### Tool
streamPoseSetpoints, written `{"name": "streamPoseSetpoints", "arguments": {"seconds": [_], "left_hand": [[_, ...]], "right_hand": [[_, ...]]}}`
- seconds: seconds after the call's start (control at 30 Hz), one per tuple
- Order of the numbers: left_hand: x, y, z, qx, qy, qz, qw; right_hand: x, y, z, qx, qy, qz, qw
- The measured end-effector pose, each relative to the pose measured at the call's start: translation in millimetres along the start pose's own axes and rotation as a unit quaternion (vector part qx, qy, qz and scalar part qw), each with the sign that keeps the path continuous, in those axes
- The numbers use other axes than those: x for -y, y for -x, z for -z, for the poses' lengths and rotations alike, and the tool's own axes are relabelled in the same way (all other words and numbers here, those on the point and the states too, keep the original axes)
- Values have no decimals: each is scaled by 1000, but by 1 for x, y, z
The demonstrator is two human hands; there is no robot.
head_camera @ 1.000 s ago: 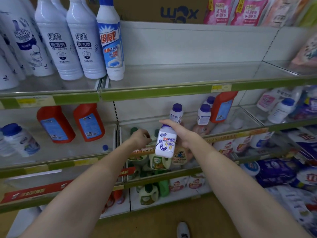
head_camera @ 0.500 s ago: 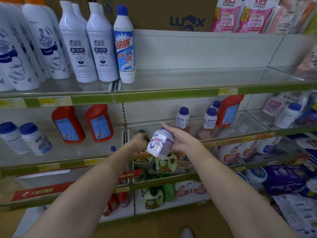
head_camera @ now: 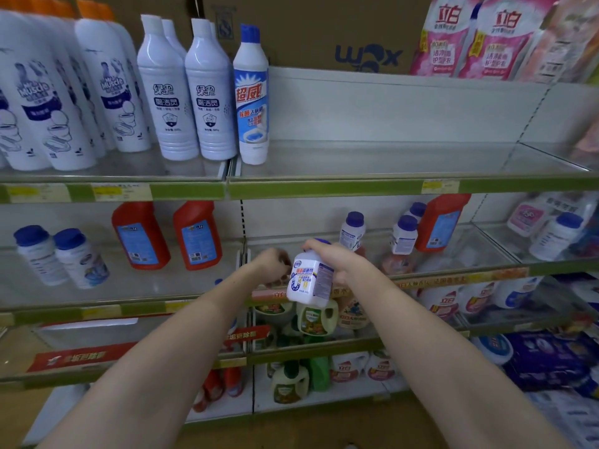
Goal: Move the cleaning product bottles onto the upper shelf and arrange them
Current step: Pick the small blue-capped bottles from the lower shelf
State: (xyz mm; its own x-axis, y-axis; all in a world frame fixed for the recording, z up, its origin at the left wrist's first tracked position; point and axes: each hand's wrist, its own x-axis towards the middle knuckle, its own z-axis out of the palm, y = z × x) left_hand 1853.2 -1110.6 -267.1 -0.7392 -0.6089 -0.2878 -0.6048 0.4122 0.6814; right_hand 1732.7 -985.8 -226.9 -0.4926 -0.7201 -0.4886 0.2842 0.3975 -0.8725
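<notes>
My right hand [head_camera: 335, 259] grips a small white bottle [head_camera: 309, 280] with a blue cap by its top, holding it nearly upright in front of the middle shelf. My left hand [head_camera: 274, 265] sits just left of the bottle with curled fingers, and nothing shows in it. Above, the upper shelf [head_camera: 389, 163] has a wide bare stretch to the right of a tall white bottle with a blue cap [head_camera: 251, 92]. More small blue-capped bottles [head_camera: 351, 231] [head_camera: 403, 236] stand on the middle shelf behind my hands.
Tall white bottles [head_camera: 188, 92] fill the upper shelf's left part. Red bottles [head_camera: 197, 234] [head_camera: 440, 222] and white jars [head_camera: 81, 257] stand on the middle shelf. Pink pouches [head_camera: 470, 37] and a cardboard box [head_camera: 366, 56] sit above. Lower shelves hold detergent jugs [head_camera: 316, 317].
The bottle in my right hand tipped to the left and is back near upright. My view has tilted upward, showing more of the upper shelf. Both hands stay at about the same spot.
</notes>
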Motion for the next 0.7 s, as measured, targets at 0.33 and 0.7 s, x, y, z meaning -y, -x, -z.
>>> {"name": "streamPoseSetpoints", "arguments": {"seconds": [0.33, 0.7], "left_hand": [[-49, 25, 60, -65, -52, -70, 994], [-111, 64, 148, -229, -117, -162, 953]], "right_hand": [[79, 26, -5, 37, 34, 99, 994], [160, 62, -16, 27, 24, 190, 981]]}}
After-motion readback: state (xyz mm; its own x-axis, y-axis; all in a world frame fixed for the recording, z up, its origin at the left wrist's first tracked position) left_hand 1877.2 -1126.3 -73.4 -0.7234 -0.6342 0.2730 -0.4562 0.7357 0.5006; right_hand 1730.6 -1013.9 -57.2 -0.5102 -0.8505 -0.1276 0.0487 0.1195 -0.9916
